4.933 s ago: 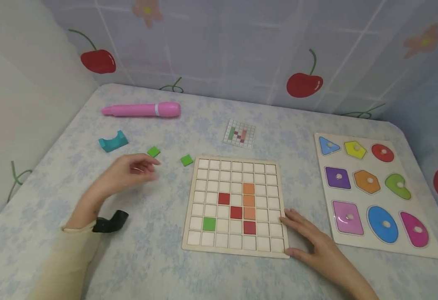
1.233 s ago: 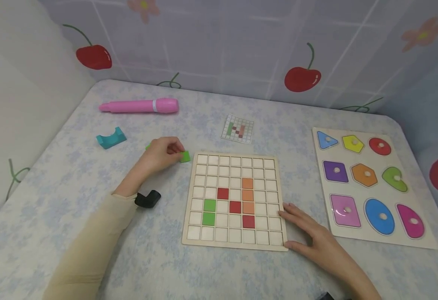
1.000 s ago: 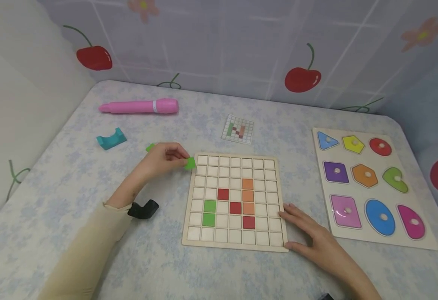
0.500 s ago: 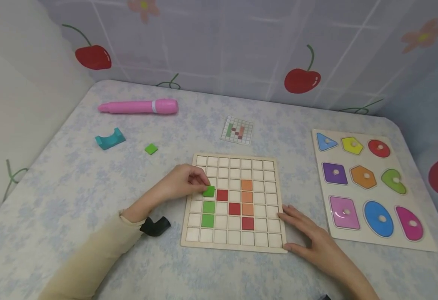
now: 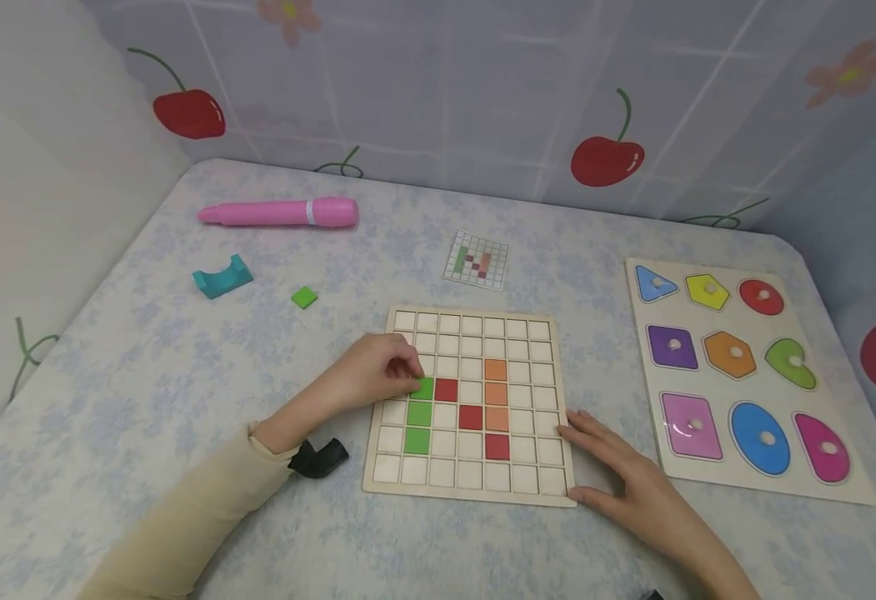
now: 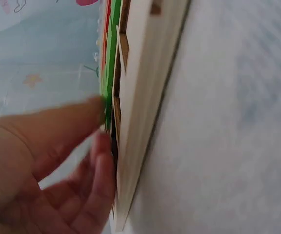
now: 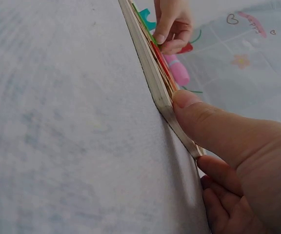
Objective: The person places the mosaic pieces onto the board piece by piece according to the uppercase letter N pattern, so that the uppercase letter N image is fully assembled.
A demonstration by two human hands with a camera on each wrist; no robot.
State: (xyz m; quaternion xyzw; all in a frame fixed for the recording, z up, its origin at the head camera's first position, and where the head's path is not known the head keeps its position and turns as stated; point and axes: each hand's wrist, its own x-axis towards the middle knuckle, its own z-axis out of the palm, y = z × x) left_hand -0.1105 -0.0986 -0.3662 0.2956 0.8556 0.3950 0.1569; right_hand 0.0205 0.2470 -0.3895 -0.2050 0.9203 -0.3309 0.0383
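Note:
With thumb and fingertips, my left hand (image 5: 377, 371) pinches a green square tile (image 5: 425, 388) at a cell of the wooden grid board (image 5: 475, 495), left of a red tile (image 5: 446, 390). Directly below it in the same column lie two green tiles (image 5: 418, 427). The left wrist view shows the thumb (image 6: 89, 111) on the tile's green surface. At the board's lower right edge rests my right hand (image 5: 633, 479), fingers extended and spread; the right wrist view has its thumb (image 7: 194, 109) against the board's corner. Another green tile (image 5: 305, 297) lies alone on the table.
A small pattern card (image 5: 476, 260) lies behind the board. At the right is a shape-puzzle board (image 5: 763, 396) with knobbed pieces. A pink toy microphone (image 5: 280, 212) and a teal curved block (image 5: 223, 277) lie at back left. Orange tiles (image 5: 496, 393) fill part of the grid.
My left hand took a green tile from beside the board and carried it right and toward me to the cell above the two green tiles. My right hand stays at the board's edge.

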